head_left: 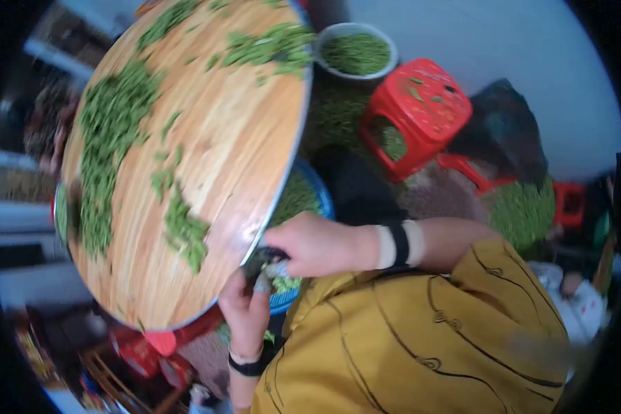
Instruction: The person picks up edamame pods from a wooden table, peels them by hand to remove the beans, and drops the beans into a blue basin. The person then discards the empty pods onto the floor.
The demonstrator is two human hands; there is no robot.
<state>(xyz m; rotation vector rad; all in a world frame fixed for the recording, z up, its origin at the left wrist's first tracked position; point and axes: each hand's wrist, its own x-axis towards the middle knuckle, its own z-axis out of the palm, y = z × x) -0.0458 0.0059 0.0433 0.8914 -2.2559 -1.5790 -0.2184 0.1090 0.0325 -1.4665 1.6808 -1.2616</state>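
Two hands busy with pods at the table's rim.

The round wooden table [241, 138] fills the room, cut greens [110, 131] strewn over it in heaps, likely swept aside to leave bare wood near the sitter. A blue basin [324, 196] of greens sits under the table's edge, seemingly so pieces fall straight in. A red stool [428, 103] stands beyond, and past it a white bowl [352, 27], also full. The right hand [317, 245] is clenched around a small dark thing [272, 254], too blurred to name. The left hand [245, 310] pinches a few pods [283, 281] just below it, both held off the rim above the basin.
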